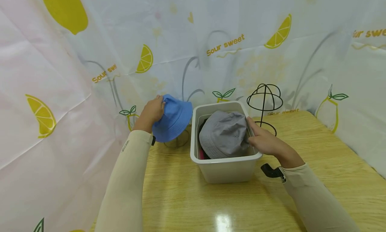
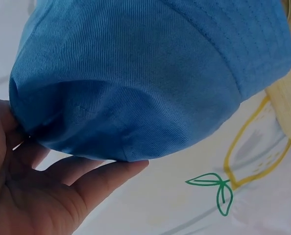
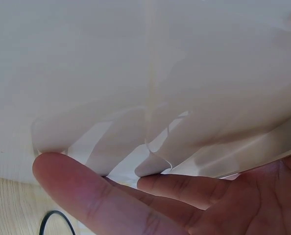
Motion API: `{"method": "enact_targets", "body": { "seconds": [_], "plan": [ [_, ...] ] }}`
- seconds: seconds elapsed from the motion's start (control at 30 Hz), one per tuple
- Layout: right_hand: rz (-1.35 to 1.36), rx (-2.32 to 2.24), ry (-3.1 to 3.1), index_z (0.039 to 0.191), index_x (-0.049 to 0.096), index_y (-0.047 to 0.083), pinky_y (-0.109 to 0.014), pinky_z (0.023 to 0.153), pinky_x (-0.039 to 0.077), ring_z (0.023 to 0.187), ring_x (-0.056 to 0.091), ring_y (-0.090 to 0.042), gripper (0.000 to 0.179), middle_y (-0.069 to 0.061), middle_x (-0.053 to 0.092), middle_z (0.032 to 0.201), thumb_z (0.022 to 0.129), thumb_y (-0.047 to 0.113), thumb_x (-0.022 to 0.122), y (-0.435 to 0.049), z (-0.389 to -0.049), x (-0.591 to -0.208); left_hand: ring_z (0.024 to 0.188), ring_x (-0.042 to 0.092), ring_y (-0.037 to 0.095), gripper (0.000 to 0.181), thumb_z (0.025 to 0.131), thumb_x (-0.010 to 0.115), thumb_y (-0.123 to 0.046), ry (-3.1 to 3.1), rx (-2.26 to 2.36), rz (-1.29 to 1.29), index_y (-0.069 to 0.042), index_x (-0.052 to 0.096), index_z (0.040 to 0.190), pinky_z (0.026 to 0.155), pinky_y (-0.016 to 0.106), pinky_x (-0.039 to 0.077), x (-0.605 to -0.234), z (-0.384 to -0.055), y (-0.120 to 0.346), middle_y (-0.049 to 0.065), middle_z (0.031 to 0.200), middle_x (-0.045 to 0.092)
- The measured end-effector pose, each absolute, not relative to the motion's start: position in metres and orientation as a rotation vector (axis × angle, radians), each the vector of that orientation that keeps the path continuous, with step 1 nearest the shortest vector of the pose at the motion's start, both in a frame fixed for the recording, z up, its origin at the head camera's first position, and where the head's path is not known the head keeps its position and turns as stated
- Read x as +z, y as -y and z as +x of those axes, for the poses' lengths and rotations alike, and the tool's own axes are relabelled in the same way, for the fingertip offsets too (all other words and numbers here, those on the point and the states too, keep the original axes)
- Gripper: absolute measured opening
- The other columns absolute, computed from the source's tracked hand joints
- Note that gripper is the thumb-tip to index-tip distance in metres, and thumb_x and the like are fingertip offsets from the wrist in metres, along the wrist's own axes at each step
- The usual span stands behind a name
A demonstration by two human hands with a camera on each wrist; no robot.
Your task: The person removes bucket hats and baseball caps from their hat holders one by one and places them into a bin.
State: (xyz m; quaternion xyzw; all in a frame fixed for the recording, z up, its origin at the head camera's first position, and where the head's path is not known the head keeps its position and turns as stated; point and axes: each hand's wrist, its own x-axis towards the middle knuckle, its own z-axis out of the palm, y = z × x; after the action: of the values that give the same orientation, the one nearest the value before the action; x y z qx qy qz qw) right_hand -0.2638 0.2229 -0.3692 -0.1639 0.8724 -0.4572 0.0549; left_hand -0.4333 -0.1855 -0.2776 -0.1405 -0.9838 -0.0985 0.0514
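My left hand [image 1: 153, 110] grips a blue bucket hat [image 1: 174, 119] by its crown, the brim tilted down to the right. In the left wrist view, the fingers lie along the dented top of the crown. Below the hat shows the round base of a wire stand [image 1: 177, 145]; the stand's upper part is hidden behind the hat. At the right side of a white plastic bin [image 1: 229, 173], my right hand [image 1: 269, 143] holds the rim. The right wrist view has fingertips against the bin's glossy wall. Inside the bin lies a grey bucket hat [image 1: 224, 134].
A black wire hat stand [image 1: 263, 98] stands bare behind the bin to the right. Under the grey hat, dark and pink items show at the bin's left side. The wooden table [image 1: 181, 198] meets a lemon-print cloth [image 1: 187, 41] at the back and sides.
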Motion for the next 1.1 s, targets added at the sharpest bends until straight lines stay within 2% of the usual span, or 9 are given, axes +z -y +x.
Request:
{"method": "enact_targets", "body": {
  "seconds": [0.07,0.2,0.27,0.37,0.47,0.67,0.87,0.9,1.1],
  "plan": [
    [-0.495,-1.386,-2.650,0.164,-0.017,0.011,-0.064,0.120,0.017,0.159,-0.006,-0.040,0.086,-0.014,-0.018,0.172,0.101,0.005,0.041,-0.223,-0.264,-0.369,0.156,0.022,0.045,0.056,0.114,0.029,-0.025,2.985,-0.296,-0.415,0.001,0.022,0.163,0.126,0.056,0.021,-0.276,-0.433,0.185,0.024,0.170,0.018],
    [-0.497,-1.381,-2.651,0.164,-0.017,0.011,-0.059,0.112,0.026,0.158,0.005,-0.039,0.086,-0.014,-0.018,0.172,0.101,0.005,0.042,-0.222,-0.264,-0.370,0.155,0.023,0.045,0.055,0.114,0.029,-0.025,2.982,-0.288,-0.395,0.001,0.024,0.163,0.126,0.056,0.022,-0.271,-0.432,0.186,0.023,0.170,0.020],
    [-0.504,-1.382,-2.652,0.164,-0.017,0.010,-0.060,0.112,0.026,0.158,0.004,-0.039,0.087,-0.015,-0.018,0.172,0.101,0.004,0.042,-0.222,-0.264,-0.370,0.155,0.023,0.045,0.056,0.114,0.028,-0.025,2.981,-0.289,-0.393,0.001,0.023,0.163,0.126,0.057,0.022,-0.267,-0.432,0.186,0.023,0.170,0.020],
    [-0.506,-1.387,-2.654,0.164,-0.016,0.010,-0.064,0.121,0.019,0.159,-0.003,-0.040,0.086,-0.015,-0.017,0.172,0.101,0.004,0.042,-0.223,-0.264,-0.370,0.155,0.023,0.045,0.056,0.114,0.028,-0.025,2.971,-0.290,-0.393,0.001,0.022,0.163,0.126,0.057,0.022,-0.260,-0.429,0.185,0.023,0.170,0.019],
    [-0.507,-1.390,-2.656,0.164,-0.016,0.010,-0.068,0.123,0.010,0.159,-0.008,-0.041,0.086,-0.015,-0.017,0.172,0.101,0.004,0.042,-0.223,-0.264,-0.369,0.155,0.023,0.045,0.055,0.114,0.029,-0.024,2.952,-0.276,-0.399,0.002,0.023,0.163,0.126,0.056,0.022,-0.253,-0.426,0.183,0.024,0.170,0.020],
    [-0.506,-1.401,-2.647,0.164,-0.017,0.010,-0.068,0.123,0.010,0.158,-0.007,-0.042,0.086,-0.015,-0.018,0.172,0.101,0.004,0.042,-0.223,-0.264,-0.368,0.153,0.028,0.047,0.054,0.114,0.031,-0.023,2.904,-0.257,-0.407,0.002,0.028,0.162,0.125,0.057,0.025,-0.239,-0.422,0.183,0.024,0.168,0.025],
    [-0.503,-1.412,-2.637,0.164,-0.017,0.011,-0.069,0.123,0.010,0.158,-0.008,-0.041,0.087,-0.014,-0.018,0.172,0.101,0.004,0.042,-0.223,-0.264,-0.369,0.151,0.032,0.046,0.052,0.113,0.038,-0.024,2.857,-0.286,-0.411,-0.005,0.034,0.161,0.123,0.058,0.028,-0.231,-0.419,0.182,0.018,0.168,0.030],
    [-0.503,-1.414,-2.636,0.164,-0.017,0.011,-0.068,0.123,0.009,0.158,-0.009,-0.041,0.087,-0.014,-0.018,0.172,0.101,0.004,0.042,-0.223,-0.264,-0.369,0.150,0.034,0.046,0.051,0.113,0.039,-0.024,2.842,-0.291,-0.415,-0.005,0.035,0.161,0.122,0.058,0.030,-0.229,-0.419,0.181,0.018,0.167,0.032],
    [-0.508,-1.411,-2.641,0.164,-0.017,0.012,-0.068,0.123,0.010,0.158,-0.008,-0.041,0.086,-0.014,-0.017,0.172,0.101,0.005,0.042,-0.224,-0.265,-0.370,0.132,0.057,0.045,0.037,0.109,0.053,-0.020,2.667,-0.319,-0.475,-0.009,0.060,0.144,0.110,0.059,0.045,-0.224,-0.416,0.177,0.020,0.143,0.062]
  ]
}}
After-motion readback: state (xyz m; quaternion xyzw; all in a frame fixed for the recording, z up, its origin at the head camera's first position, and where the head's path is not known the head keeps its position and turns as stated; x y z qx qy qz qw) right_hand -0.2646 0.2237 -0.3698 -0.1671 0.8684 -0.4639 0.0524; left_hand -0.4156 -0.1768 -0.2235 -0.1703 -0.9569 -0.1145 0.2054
